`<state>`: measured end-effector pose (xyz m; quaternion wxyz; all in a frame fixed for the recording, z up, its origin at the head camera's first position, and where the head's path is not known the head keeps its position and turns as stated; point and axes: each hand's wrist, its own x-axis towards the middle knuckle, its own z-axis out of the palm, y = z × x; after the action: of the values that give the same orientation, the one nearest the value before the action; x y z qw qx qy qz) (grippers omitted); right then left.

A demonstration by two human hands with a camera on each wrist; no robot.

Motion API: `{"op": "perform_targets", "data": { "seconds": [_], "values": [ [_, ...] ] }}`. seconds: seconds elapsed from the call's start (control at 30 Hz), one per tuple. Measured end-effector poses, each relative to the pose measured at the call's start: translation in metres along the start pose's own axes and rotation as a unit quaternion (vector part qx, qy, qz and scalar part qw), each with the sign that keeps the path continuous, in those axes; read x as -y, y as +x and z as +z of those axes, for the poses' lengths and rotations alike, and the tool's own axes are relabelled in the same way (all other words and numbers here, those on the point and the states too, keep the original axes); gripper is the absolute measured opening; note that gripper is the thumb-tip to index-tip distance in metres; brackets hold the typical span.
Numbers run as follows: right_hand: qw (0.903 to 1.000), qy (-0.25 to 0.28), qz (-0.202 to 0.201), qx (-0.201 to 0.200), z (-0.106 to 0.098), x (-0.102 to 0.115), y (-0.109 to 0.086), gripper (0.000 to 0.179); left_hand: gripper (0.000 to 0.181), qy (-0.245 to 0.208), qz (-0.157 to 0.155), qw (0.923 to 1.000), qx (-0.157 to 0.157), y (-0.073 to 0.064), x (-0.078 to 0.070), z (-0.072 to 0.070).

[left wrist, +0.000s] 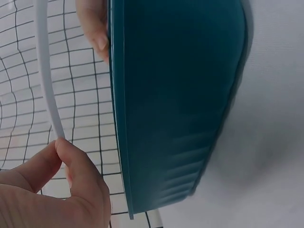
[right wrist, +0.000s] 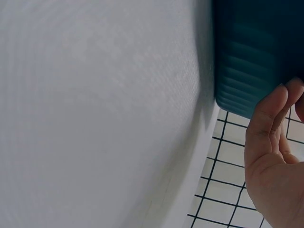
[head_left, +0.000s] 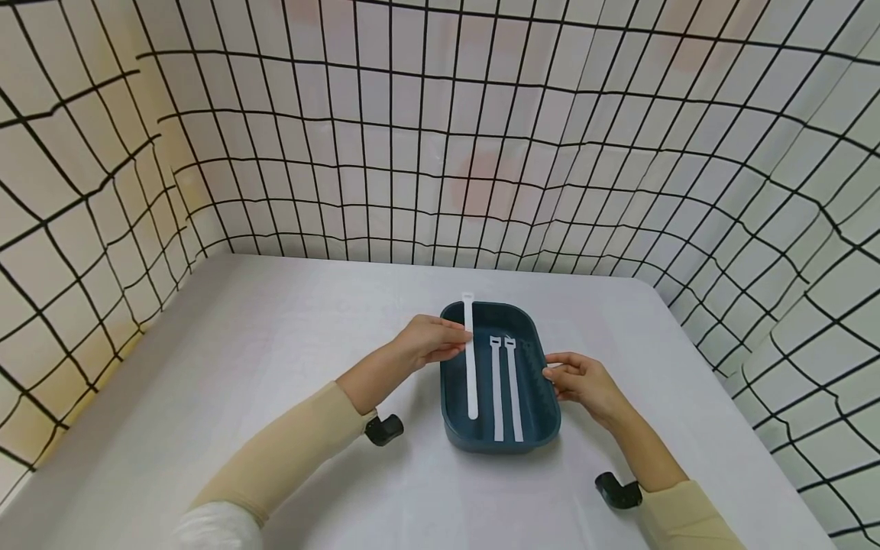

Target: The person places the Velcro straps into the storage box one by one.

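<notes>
My left hand (head_left: 435, 340) pinches a white cable strap (head_left: 470, 382) between thumb and fingertips, over the left side of a dark teal plastic bin (head_left: 457, 437). The strap's slotted head points away, past the bin's far rim. Two more such straps, a left one (head_left: 498, 397) and a right one (head_left: 514, 397), lie side by side inside the bin. My right hand (head_left: 580, 384) holds the bin's right rim with its fingertips. In the left wrist view the held strap (left wrist: 43, 61) bends slightly above the pinch.
The bin stands on a white-covered table (head_left: 330, 305). Black wire-like grid netting (head_left: 392, 137) rises behind the table and along both sides. A black wrist-worn device (head_left: 385, 430) sits at the left wrist, and another black device (head_left: 617, 490) at the right.
</notes>
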<state>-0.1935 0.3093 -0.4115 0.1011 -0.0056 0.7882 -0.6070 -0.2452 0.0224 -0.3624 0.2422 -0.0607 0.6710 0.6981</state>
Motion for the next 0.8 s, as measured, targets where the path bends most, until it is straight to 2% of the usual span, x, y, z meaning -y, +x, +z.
{"op": "perform_targets", "data": {
  "seconds": [0.43,0.63,0.8],
  "values": [
    [1.0000,0.007,-0.003,0.000,0.000,-0.002,0.000,0.046,0.018,0.005,0.009,0.9999,0.009,0.004,0.001,0.013],
    [0.9999,0.009,-0.005,0.001,-0.001,-0.003,0.001,0.045,0.019,-0.006,0.006,0.9998,0.018,0.006,0.000,0.018],
    [1.0000,0.008,-0.002,-0.001,-0.001,-0.002,0.001,0.044,0.018,0.007,0.021,0.9994,0.025,0.009,0.003,0.025]
  ]
}}
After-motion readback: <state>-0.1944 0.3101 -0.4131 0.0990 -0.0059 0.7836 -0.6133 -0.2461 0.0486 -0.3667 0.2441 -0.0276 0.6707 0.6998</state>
